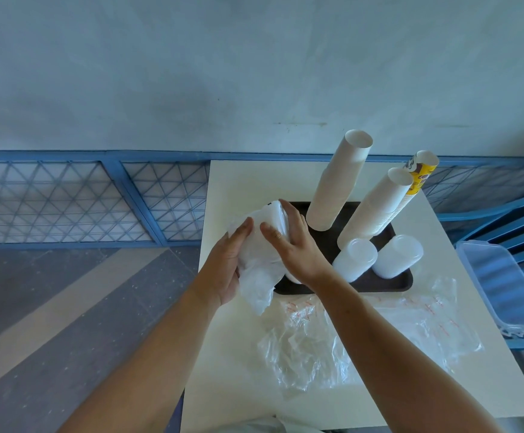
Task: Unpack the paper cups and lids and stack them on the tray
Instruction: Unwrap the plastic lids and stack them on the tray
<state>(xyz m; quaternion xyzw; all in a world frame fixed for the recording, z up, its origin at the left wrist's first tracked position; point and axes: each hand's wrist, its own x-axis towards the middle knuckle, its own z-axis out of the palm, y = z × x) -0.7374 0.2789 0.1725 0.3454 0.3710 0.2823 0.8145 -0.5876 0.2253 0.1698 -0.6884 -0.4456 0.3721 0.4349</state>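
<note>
Bagged lids [265,242] between the hands, left hand [226,264] pressed flat against them, right hand [296,248] gripping them

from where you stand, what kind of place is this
Probably a snack stall or canteen corner. A small white table stands beside a blue metal railing and a bare wall, and tall stacks of paper cups stand on a dark tray, as if for serving drinks.

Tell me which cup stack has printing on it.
The far-right stack: yellow with brown print. The left stack and middle stack are plain white.
</note>
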